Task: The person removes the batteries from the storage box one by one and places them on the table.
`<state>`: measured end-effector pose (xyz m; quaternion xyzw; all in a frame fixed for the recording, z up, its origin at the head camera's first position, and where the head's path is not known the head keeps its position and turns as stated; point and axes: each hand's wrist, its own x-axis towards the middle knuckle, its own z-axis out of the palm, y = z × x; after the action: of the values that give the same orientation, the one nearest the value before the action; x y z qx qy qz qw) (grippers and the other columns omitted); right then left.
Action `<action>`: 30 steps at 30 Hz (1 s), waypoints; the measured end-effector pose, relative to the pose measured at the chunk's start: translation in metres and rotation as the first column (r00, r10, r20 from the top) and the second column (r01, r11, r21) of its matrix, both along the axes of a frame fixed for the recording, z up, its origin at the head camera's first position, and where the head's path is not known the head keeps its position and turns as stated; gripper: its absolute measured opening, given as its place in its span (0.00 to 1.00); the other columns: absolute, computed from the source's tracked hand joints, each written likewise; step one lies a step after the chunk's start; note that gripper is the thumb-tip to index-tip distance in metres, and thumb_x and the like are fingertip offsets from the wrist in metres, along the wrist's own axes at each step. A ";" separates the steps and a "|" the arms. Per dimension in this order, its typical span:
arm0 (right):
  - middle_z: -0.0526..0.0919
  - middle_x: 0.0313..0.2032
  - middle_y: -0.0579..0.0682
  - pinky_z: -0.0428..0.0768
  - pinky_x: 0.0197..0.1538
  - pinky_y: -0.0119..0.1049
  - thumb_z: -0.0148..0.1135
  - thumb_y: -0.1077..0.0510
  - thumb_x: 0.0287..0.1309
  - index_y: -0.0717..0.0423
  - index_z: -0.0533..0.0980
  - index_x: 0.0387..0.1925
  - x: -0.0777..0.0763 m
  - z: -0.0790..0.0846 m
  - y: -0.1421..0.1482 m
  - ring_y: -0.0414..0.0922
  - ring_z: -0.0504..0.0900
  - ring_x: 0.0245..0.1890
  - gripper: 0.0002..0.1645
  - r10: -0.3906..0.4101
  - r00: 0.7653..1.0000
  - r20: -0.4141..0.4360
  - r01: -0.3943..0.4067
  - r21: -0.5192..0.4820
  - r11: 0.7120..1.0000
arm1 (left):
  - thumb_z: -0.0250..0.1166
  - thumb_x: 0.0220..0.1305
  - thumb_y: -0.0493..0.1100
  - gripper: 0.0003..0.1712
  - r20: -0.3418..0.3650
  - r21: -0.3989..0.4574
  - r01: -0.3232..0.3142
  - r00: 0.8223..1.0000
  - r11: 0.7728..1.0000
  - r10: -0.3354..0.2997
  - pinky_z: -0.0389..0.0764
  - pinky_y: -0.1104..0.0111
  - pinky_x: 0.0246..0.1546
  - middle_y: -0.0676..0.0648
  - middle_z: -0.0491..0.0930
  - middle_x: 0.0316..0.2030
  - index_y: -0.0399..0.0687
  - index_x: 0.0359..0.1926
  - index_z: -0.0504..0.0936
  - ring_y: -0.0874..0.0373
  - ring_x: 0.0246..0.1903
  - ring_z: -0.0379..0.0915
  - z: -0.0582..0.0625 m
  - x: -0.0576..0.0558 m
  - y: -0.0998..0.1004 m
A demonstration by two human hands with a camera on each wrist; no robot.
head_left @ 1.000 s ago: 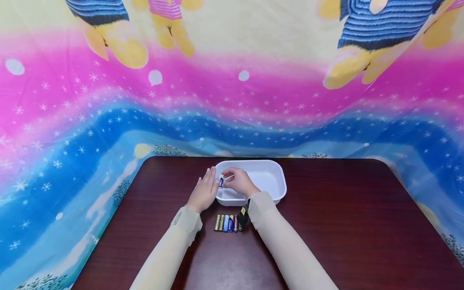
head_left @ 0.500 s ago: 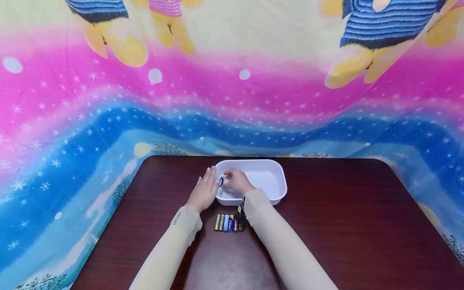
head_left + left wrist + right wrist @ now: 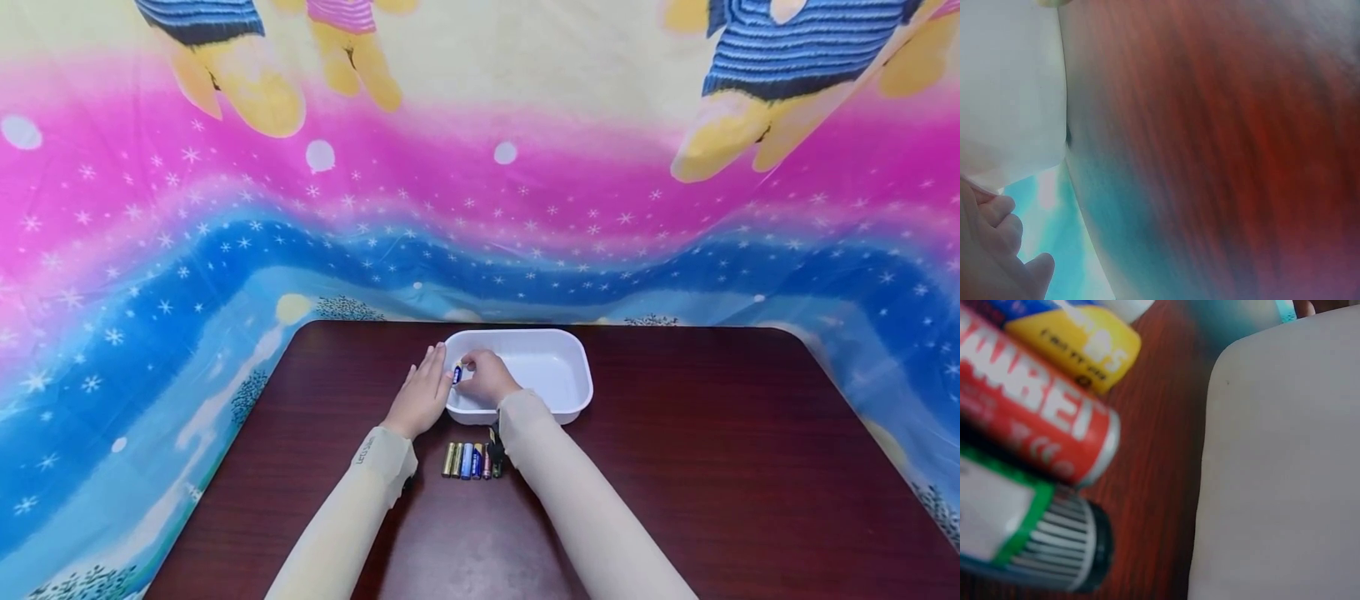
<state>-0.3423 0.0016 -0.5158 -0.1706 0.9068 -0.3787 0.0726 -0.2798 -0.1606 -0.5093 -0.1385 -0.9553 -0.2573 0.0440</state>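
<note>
In the head view a white plastic tray [image 3: 558, 375] stands near the table's far edge. My left hand [image 3: 420, 398] lies with straight fingers along the tray's left side, its fingertips at the rim. Inside the tray, at the left end, is a small dark-blue battery [image 3: 457, 373]. My right hand [image 3: 489, 379] reaches over the front rim, thumb and finger curled at the two ends of this battery. The left wrist view shows some fingers [image 3: 1007, 231] beside the tray wall [image 3: 1016, 81]. In the right wrist view the right hand's grip is hidden.
On the table [image 3: 712, 442], in front of the tray, several batteries lie side by side, among them a light-blue battery [image 3: 467, 461] and a red battery [image 3: 1035, 400]. A patterned cloth [image 3: 480, 208] hangs behind the table.
My right hand has shifted slightly left, its thumb and finger closing in around the dark-blue battery. My left hand and the tray have stayed in place.
</note>
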 end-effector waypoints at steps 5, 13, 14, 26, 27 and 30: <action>0.83 0.44 0.58 0.79 0.56 0.45 0.78 0.59 0.50 0.67 0.80 0.52 0.002 0.002 -0.001 0.52 0.81 0.47 0.28 0.005 0.999 -0.036 -0.003 0.038 0.999 | 0.41 0.83 0.50 0.34 -0.006 0.004 -0.003 1.000 1.000 0.003 0.50 0.44 0.75 0.40 0.51 0.79 0.38 0.80 0.48 0.47 0.78 0.43 0.000 0.000 0.000; 0.82 0.43 0.57 0.79 0.57 0.44 0.78 0.59 0.52 0.66 0.81 0.49 0.003 0.003 -0.004 0.51 0.80 0.46 0.25 0.046 0.994 -0.096 -0.033 0.132 0.991 | 0.40 0.83 0.50 0.34 0.010 -0.016 -0.012 1.000 1.000 0.012 0.50 0.44 0.75 0.42 0.49 0.79 0.40 0.80 0.48 0.49 0.79 0.40 0.001 -0.001 0.001; 0.82 0.42 0.57 0.79 0.57 0.44 0.78 0.59 0.52 0.66 0.81 0.48 0.003 0.004 -0.004 0.51 0.80 0.45 0.24 0.051 0.993 -0.102 -0.036 0.143 0.989 | 0.40 0.83 0.50 0.34 0.008 -0.015 -0.012 1.000 1.000 0.012 0.50 0.44 0.75 0.42 0.49 0.79 0.39 0.80 0.48 0.49 0.79 0.40 0.001 0.000 0.001; 0.81 0.40 0.53 0.79 0.56 0.44 0.79 0.57 0.52 0.64 0.81 0.45 0.004 0.005 -0.001 0.49 0.79 0.43 0.22 0.049 0.996 -0.073 -0.040 0.127 0.991 | 0.41 0.82 0.49 0.34 -0.015 -0.019 -0.009 1.000 1.000 0.008 0.51 0.42 0.74 0.38 0.51 0.78 0.37 0.80 0.49 0.45 0.78 0.43 0.000 0.000 0.000; 0.81 0.40 0.53 0.79 0.56 0.43 0.79 0.57 0.52 0.64 0.81 0.45 0.003 0.005 -0.001 0.48 0.79 0.43 0.22 0.049 0.996 -0.070 -0.040 0.125 0.991 | 0.41 0.82 0.49 0.34 -0.018 -0.022 -0.008 1.000 1.000 0.008 0.51 0.42 0.74 0.38 0.51 0.78 0.37 0.80 0.49 0.45 0.78 0.43 -0.001 -0.001 0.000; 0.81 0.38 0.53 0.80 0.54 0.43 0.79 0.57 0.51 0.64 0.81 0.44 0.004 0.007 0.001 0.48 0.79 0.41 0.22 0.052 0.997 -0.062 -0.045 0.111 0.993 | 0.42 0.82 0.49 0.34 -0.022 -0.016 -0.008 1.000 1.000 0.008 0.51 0.42 0.74 0.38 0.52 0.78 0.36 0.80 0.49 0.45 0.78 0.44 0.000 -0.001 0.001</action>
<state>-0.3384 0.0024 -0.5086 -0.2006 0.9236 -0.3207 0.0618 -0.2803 -0.1600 -0.5095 -0.1379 -0.9574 -0.2479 0.0542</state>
